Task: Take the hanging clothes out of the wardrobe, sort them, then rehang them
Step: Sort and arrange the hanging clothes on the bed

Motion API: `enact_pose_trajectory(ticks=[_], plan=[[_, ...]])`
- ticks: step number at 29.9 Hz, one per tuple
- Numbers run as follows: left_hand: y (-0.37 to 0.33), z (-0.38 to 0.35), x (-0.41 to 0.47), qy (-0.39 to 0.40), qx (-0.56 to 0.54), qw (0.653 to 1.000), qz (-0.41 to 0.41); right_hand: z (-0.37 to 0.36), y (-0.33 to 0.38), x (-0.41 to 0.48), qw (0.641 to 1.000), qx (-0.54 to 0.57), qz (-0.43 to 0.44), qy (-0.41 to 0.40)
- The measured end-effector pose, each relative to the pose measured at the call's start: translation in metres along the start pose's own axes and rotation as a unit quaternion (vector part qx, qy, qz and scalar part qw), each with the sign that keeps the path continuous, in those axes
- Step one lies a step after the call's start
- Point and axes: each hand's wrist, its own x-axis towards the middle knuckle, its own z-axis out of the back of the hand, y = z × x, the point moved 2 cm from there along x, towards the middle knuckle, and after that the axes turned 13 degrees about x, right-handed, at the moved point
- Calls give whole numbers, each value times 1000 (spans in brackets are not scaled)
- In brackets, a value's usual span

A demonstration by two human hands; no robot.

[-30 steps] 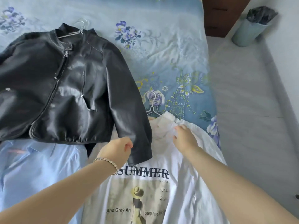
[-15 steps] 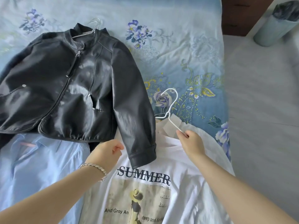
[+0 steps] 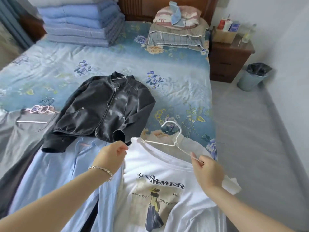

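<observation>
Person sorting clothes on a bed, head view: at 6 o'clock of the scene we see a white cotton T-shirt (image 3: 167, 166) with a "SUMMER" print, lying face up on the blue floral bedsheet (image 3: 184, 91), its neckline pointing to 12 o'clock. A thin white wire hanger (image 3: 158, 143) sits over that neckline, hook toward 12 o'clock. The right hand (image 3: 207, 171), at 3 o'clock of the neckline, pinches the hanger's right end between curled fingers and thumb. The left hand (image 3: 110, 156), at 9 o'clock of the neckline, has its fingers curled, thumb and forefinger closed at the T-shirt's shoulder edge; we cannot tell how much cloth they hold. At 9 o'clock of the T-shirt, touching it, lies a light blue button shirt (image 3: 55, 173). At 11 o'clock we see a black leather zip jacket (image 3: 103, 111) on its own hanger, one cuff beside the left hand. A grey garment (image 3: 21, 136) lies at 9 o'clock of the jacket
</observation>
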Motion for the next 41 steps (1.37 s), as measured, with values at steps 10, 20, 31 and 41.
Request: enact_pose_trajectory(ticks=[10,20,31,41], plan=[[103,127,-144,-107,71,984,-121,65,157,-127,994,39,55,-89],[183,286,-286,-310,-10,938,-154,125,412,-217,953,70,242,-167],[353,411,-369,-478,75,866,-128,19,594,-301,931,105,349,-1],[526,476,-369,-491,41,870,27,-162,712,-362,864,173,331,338]])
